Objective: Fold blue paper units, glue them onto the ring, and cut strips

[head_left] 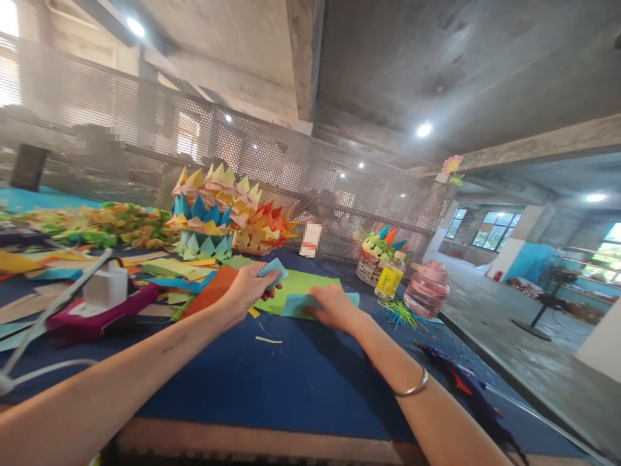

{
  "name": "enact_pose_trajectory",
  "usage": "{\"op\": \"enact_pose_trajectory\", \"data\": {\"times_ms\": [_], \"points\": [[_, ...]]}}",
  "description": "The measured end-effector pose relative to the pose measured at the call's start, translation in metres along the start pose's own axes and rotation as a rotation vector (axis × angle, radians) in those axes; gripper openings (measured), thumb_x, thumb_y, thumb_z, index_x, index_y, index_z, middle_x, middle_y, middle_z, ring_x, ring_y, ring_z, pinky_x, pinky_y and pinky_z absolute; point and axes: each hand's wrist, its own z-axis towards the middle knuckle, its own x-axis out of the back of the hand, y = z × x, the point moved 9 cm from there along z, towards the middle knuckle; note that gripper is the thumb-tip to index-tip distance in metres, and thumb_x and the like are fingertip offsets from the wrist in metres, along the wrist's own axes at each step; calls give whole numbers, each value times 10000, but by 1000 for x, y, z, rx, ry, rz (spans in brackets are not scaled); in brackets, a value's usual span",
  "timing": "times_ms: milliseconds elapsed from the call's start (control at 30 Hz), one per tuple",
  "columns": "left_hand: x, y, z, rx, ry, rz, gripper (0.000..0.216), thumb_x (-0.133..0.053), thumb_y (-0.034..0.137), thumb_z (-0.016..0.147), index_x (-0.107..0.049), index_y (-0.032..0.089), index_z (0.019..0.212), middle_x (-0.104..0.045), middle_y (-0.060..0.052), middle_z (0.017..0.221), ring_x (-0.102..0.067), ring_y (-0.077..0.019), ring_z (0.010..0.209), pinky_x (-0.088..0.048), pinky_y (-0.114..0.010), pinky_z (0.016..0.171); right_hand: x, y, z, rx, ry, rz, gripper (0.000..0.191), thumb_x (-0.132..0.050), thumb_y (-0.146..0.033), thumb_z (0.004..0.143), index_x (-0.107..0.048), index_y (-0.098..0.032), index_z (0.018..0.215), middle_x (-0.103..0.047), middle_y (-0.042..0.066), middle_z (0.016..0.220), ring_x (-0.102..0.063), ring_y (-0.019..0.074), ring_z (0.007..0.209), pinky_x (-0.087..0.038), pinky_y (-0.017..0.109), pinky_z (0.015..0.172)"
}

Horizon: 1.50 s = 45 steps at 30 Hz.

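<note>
My left hand (250, 286) is closed around a small light-blue piece of folded paper (274, 272), pinched between thumb and fingers. To its right, my right hand (334, 307) has its fingers curled at a light-blue paper strip (297, 305), which lies across a light-green sheet of paper (310, 283). Its fingertips are partly hidden, and the strip shows on both sides of the hand. Left of the green sheet lies an orange-brown sheet (208, 292). Thin paper scraps (268, 340) rest on the dark blue table top (252, 382) just in front.
Folded-paper baskets (204, 220) stand behind the hands. Cut paper and a magenta power strip (97, 315) with a white plug are on the left. At right are a yellow-labelled bottle (389, 277), a pink jar (427, 290) and a dark glue gun (460, 378) with its cord.
</note>
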Motion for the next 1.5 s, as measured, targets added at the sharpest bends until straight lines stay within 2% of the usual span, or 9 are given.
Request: {"op": "enact_pose_trajectory", "data": {"times_ms": [400, 533, 667, 900, 1067, 1233, 1300, 1433, 1500], "points": [[-10, 4, -1, -118, -65, 137, 155, -516, 331, 733, -454, 209, 806, -623, 28, 607, -519, -100, 425, -365, -206, 408, -9, -2, -1, -23, 10, -28, 293, -563, -311, 911, -559, -165, 1165, -599, 71, 1159, -608, 209, 998, -509, 430, 852], [-17, 3, -1, -156, -112, 193, 164, -539, 353, 710, -478, 214, 773, -602, 34, 577, -532, -121, 450, -373, -216, 419, -11, 3, 0, -48, -10, -22, 284, -567, -314, 909, -566, -162, 1148, -610, 66, 1128, -619, 198, 960, -521, 412, 825], [-19, 4, 0, -201, -131, 252, 173, -599, 366, 656, -553, 204, 694, -575, 28, 573, -566, -154, 561, -435, -249, 531, 1, 9, -3, -91, 17, 2, 316, -557, -318, 915, -538, -171, 1194, -604, 69, 1136, -622, 198, 953, -528, 404, 810], [-25, -1, -1, -242, -159, 332, 96, -660, 288, 579, -616, 213, 619, -657, -38, 908, -608, -226, 895, -472, -304, 771, 2, 0, -8, -65, -22, 40, 305, -561, -325, 912, -549, -169, 1174, -615, 63, 1102, -628, 187, 916, -535, 387, 785], [-39, -9, -9, -261, -232, 388, 44, -645, 231, 584, -610, 215, 563, -670, -5, 801, -609, -194, 791, -446, -278, 764, 2, -11, -8, -34, -11, 68, 304, -548, -326, 920, -544, -167, 1179, -623, 58, 1074, -634, 179, 889, -538, 380, 771], [-36, -14, -9, -249, -165, 457, 11, -586, 222, 645, -594, 218, 652, -541, 37, 566, -510, -166, 589, -349, -253, 589, 2, -10, -8, -34, 12, 74, 305, -554, -331, 916, -548, -164, 1171, -622, 59, 1075, -632, 181, 894, -536, 382, 774], [-33, -13, -9, -260, -131, 462, 71, -590, 215, 646, -580, 226, 716, -513, 48, 571, -487, -158, 577, -326, -248, 579, 2, -8, -8, -40, 23, 72, 303, -558, -333, 913, -552, -164, 1164, -620, 60, 1083, -629, 185, 905, -534, 387, 782], [-30, -12, -9, -268, -90, 424, 368, -582, 218, 656, -506, 252, 1014, -493, 86, 609, -462, -138, 536, -333, -236, 560, 6, -5, -7, -45, 54, 79, 293, -557, -334, 913, -559, -161, 1149, -620, 60, 1081, -628, 185, 909, -532, 387, 784], [-30, -14, -8, -257, -90, 399, 411, -571, 223, 661, -478, 247, 1060, -519, 82, 644, -482, -134, 540, -356, -234, 556, 9, -5, -7, -36, 72, 87, 300, -552, -335, 916, -554, -161, 1160, -620, 61, 1082, -626, 189, 917, -528, 396, 794]]}}
